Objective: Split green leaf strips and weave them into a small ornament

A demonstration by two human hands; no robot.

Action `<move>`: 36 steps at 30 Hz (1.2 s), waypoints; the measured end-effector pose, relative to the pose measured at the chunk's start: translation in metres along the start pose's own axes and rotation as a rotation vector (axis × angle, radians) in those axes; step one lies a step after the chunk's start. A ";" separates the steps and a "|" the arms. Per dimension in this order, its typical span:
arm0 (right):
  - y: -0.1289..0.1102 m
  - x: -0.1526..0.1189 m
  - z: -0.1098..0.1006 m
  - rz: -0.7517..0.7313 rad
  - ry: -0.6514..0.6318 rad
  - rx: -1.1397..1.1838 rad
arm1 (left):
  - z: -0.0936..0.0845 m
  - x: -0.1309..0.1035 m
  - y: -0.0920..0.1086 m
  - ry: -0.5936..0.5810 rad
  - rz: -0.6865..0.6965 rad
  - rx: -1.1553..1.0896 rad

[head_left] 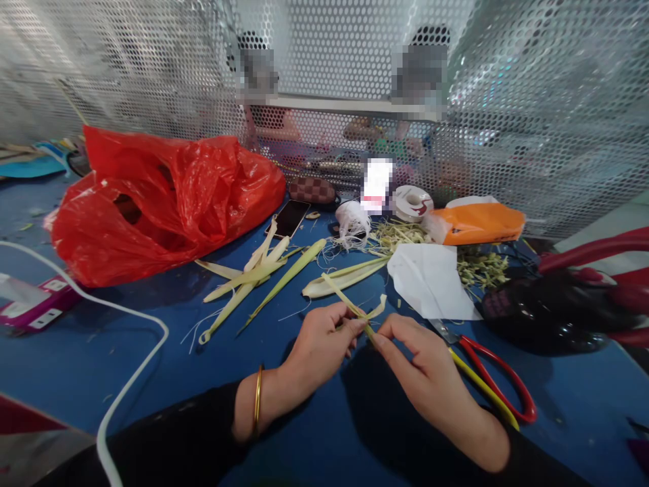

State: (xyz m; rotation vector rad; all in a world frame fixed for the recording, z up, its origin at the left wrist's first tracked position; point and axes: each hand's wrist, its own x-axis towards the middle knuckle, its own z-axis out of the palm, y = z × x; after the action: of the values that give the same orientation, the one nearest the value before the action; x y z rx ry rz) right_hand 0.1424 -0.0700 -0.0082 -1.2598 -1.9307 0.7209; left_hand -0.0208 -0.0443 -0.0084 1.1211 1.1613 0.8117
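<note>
A narrow strip of pale green husk [349, 295], folded over on itself with a curled end, is held above the blue table. My left hand [324, 345] pinches it between thumb and fingers. Close by, my right hand [420, 368] grips its lower end, thumb against the fingers. Behind my hands lies a cupped piece of husk [347, 277]. Several long husk leaves [248, 274] are heaped to the left, with loose white threads near them. Scissors [499, 379] with red and yellow handles rest partly behind my right hand.
A red plastic bag [167, 203] fills the back left. Further along stand a dark phone [291, 218], a checkered case [311, 191], a white spool [413, 203], an orange packet [479, 224] and white paper [426, 277]. A white cable [136, 311] crosses the left; a glossy black object [537, 314] sits right.
</note>
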 end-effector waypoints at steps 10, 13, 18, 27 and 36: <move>0.012 0.002 -0.005 -0.387 0.303 -0.590 | -0.001 0.000 0.006 -0.142 -0.082 -0.342; 0.008 -0.001 -0.002 -0.579 0.104 -0.633 | 0.000 0.000 0.003 -0.157 -0.110 -0.375; 0.007 -0.002 0.003 -0.685 -0.042 -0.718 | 0.001 0.001 0.001 -0.166 -0.142 -0.440; 0.006 -0.004 0.002 -0.813 0.033 -0.639 | 0.004 -0.002 -0.002 -0.138 -0.146 -0.459; 0.002 -0.005 0.000 -0.668 0.078 -0.425 | 0.003 0.001 -0.003 -0.039 -0.148 -0.464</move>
State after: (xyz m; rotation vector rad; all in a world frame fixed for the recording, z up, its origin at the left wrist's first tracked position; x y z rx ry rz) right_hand 0.1448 -0.0742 -0.0113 -0.7543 -2.3145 -0.0813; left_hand -0.0174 -0.0454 -0.0119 0.6568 0.9455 0.8821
